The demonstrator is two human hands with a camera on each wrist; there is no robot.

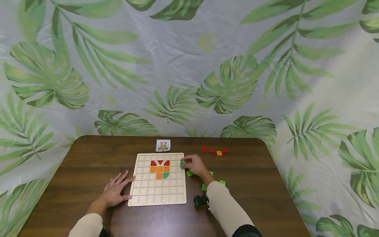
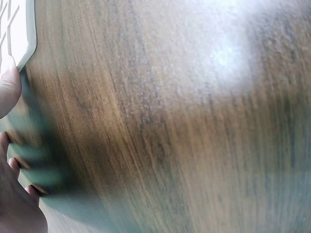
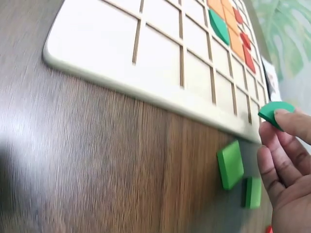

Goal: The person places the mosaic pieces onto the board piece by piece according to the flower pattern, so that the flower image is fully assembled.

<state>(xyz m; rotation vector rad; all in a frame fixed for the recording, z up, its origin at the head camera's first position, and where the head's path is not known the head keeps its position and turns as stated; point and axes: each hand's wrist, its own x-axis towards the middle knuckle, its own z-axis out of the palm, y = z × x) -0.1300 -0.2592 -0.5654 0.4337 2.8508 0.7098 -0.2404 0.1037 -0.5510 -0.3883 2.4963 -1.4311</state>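
A pale wooden grid board (image 1: 148, 191) lies on the brown table, with several orange squares (image 1: 159, 169), red pieces (image 1: 166, 163) and one green quarter-round piece (image 1: 166, 175) set in its upper middle. My right hand (image 1: 193, 164) pinches a second green quarter-round piece (image 3: 276, 110) between thumb and fingers at the board's right edge. At the board's left side my left hand (image 1: 113, 192) rests with fingers spread, its thumb (image 2: 9, 90) on the lower left corner. In the left wrist view only parts of that hand show.
Behind the board lies a small printed pattern card (image 1: 163, 147). Loose red pieces (image 1: 211, 151) and an orange square (image 1: 219, 153) sit at the back right. Several light green pieces (image 3: 231, 165) lie right of the board, around and under the right forearm. A leaf-print cloth (image 1: 177, 65) hangs behind the table.
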